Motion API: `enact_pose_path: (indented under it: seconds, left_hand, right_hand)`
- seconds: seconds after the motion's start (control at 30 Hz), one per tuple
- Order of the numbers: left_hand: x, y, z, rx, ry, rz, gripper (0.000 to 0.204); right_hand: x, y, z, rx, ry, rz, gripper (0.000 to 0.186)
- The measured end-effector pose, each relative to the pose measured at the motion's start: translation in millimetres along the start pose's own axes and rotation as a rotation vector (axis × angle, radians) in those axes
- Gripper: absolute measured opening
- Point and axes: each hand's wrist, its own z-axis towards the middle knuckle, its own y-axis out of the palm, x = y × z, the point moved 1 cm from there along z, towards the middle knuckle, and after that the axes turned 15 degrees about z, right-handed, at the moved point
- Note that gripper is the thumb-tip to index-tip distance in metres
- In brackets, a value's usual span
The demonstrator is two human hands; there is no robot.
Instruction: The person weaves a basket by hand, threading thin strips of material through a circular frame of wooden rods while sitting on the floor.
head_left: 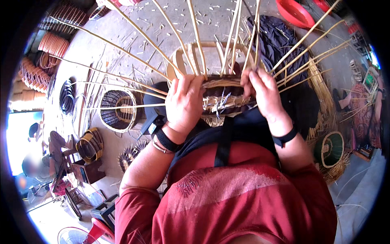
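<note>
A half-woven wicker basket (222, 83) rests at my lap, with long pale rods (174, 28) fanning up and outward from its edge. My left hand (185, 101) is closed over the left end of the woven edge, its fingers curled down among the rods. At the right end, my right hand (262, 91) is closed, thumb and fingers pinching a rod (256, 36) where it meets the weave. Between the hands, dark and pale strands (221, 101) cross the basket's side. My fingertips are partly hidden behind the rods.
Finished round baskets stand left (118, 110) and right, the right one a green-lined basket (331, 149). A dark cloth (276, 44) and a straw bundle (323, 93) lie to the right. Cut scraps litter the floor. A red basin (295, 13) sits far right; another person (361, 105) is at right.
</note>
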Motion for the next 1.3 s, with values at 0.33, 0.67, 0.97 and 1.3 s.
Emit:
enact_pose_path:
  seconds: [0.33,0.67,0.97,1.3]
  left_hand:
    - [41.1,14.0,2.8,-0.030,0.154,0.161,0.083]
    - [54.4,18.8,21.1,-0.050,0.157,0.302,0.074]
    - [44.1,23.5,32.5,0.030,0.227,0.261,0.047]
    - [39.6,22.1,29.8,0.050,0.174,0.032,0.050]
  right_hand:
    - [-38.0,21.4,9.4,0.083,-0.238,-0.171,0.021]
    - [-30.6,56.7,95.1,0.083,-0.770,-0.974,0.020]
    - [-45.6,49.4,97.3,0.025,-0.885,-0.863,0.060]
    - [-17.2,-57.7,-24.8,0.105,-0.066,0.225,0.031]
